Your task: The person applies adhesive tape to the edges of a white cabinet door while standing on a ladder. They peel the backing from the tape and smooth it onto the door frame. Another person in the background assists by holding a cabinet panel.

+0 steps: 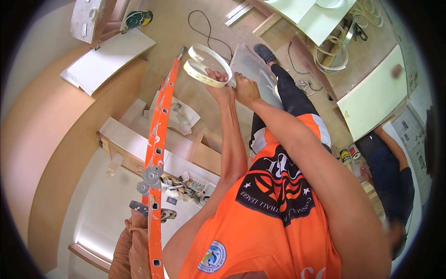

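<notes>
A coiled strip of pale edge banding (200, 80) forms a wide loop in front of me, with yellowish marks on its outer face. My left hand (220, 87) grips the loop at its near side, fingers curled up inside it. Close beside it is my right hand (246, 90), its fingers bent and closed at the strip's right end. Whatever those right fingers pinch is too small to make out.
An orange ladder (160, 121) rises on my left, beside a curved wooden counter (60, 139). Another person (388, 174) works at the right near pale green boards (374, 95). More coiled strips (331, 58) lie at the upper right. A black cable (210, 32) crosses the floor.
</notes>
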The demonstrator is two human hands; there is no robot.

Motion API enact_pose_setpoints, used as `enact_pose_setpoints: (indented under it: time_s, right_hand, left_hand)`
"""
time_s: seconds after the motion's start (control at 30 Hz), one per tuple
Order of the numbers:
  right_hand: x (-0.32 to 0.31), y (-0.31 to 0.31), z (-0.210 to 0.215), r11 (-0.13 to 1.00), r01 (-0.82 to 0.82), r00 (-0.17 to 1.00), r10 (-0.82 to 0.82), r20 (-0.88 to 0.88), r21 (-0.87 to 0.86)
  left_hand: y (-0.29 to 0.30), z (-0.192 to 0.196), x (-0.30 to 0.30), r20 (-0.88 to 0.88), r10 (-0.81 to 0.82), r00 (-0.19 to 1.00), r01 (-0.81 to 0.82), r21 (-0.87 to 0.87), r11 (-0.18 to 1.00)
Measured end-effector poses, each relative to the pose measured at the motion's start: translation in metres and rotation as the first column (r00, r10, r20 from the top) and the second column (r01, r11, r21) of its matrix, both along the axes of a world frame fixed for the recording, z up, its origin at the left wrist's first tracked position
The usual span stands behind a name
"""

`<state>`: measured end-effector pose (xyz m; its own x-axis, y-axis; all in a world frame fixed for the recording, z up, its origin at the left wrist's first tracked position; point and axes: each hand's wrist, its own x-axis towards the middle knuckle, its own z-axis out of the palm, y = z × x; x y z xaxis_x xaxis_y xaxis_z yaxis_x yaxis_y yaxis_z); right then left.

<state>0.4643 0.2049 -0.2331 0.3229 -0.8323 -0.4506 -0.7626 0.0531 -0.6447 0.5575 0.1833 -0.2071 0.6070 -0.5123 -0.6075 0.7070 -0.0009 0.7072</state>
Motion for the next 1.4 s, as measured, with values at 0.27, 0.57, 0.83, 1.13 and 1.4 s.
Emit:
enact_pose_setpoints:
  time_s: [0.27,0.57,0.83,1.13,1.4]
  right_hand:
    - [-0.011,-0.014,-0.002,0.999,-0.021,0.998,0.023,-0.059,0.029]
    - [-0.076,-0.109,-0.005,0.539,-0.092,0.878,-0.354,0.323,0.838]
    - [-0.021,-0.174,0.014,0.715,-0.485,0.817,0.165,0.552,0.504]
    - [0.01,-0.182,-0.002,0.495,-0.406,0.837,-0.137,0.53,0.769]
    - [0.027,-0.205,-0.013,0.222,0.101,0.931,-0.365,-0.014,0.97]
  left_hand:
    - [0.0,-0.029,0.036,0.264,-0.632,0.729,0.63,0.104,0.77]
    - [0.018,-0.047,-0.096,0.479,-0.128,0.869,0.036,0.198,0.98]
    - [0.007,-0.03,-0.103,0.459,-0.425,0.78,0.166,0.503,0.848]
    - [0.002,-0.032,-0.109,0.533,-0.374,0.759,0.06,0.516,0.855]
    - [-0.005,-0.028,-0.118,0.555,-0.435,0.709,0.075,0.553,0.83]
